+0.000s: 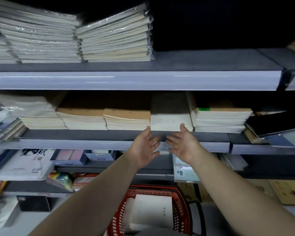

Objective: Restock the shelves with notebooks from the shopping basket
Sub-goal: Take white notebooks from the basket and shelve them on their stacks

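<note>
Head view: we note left hand point(146, 147) and right hand point(184, 145) spread open, holding nothing, thumbs touching the white notebook stack point(170, 123) on the middle shelf point(92, 133). More notebooks point(152, 212) lie in the near red basket point(180, 213) (green pack point(186, 176) reads "8K").

Left hand point(146, 147), right hand point(183, 145) (both spread) touch notebooks point(170, 116).

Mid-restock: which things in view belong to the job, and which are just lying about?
Job: left hand, right hand, white notebook stack on the middle shelf, red shopping basket, notebooks in it.
Lying about: wrapped packs on top shelf, brown-cover stacks, 8K pack below.
</note>
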A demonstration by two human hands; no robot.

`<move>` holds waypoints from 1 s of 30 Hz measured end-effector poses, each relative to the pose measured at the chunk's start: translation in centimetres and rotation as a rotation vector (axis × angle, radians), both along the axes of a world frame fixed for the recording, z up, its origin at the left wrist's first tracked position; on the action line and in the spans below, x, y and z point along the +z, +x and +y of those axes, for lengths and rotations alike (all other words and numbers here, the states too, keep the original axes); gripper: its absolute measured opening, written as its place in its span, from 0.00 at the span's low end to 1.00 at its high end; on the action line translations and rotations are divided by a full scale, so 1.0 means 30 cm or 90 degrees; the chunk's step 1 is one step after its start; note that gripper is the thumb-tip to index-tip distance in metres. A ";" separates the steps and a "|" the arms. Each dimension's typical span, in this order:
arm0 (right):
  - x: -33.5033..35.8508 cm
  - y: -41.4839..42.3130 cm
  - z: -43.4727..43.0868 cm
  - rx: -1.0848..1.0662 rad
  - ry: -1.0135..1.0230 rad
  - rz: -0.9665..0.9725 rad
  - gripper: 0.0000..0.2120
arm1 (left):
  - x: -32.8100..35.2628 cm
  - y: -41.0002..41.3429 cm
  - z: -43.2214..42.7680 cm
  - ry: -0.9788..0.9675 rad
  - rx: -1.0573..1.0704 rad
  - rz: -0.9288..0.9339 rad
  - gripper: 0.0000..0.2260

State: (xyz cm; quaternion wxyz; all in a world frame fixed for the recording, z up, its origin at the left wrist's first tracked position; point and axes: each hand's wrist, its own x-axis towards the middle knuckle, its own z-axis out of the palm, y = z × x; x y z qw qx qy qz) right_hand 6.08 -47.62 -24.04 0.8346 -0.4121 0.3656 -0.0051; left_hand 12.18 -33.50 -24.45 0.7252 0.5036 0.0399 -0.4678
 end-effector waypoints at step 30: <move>-0.455 -0.070 0.450 0.053 -0.059 0.118 0.33 | -0.437 -0.047 0.415 0.063 -0.041 0.110 0.31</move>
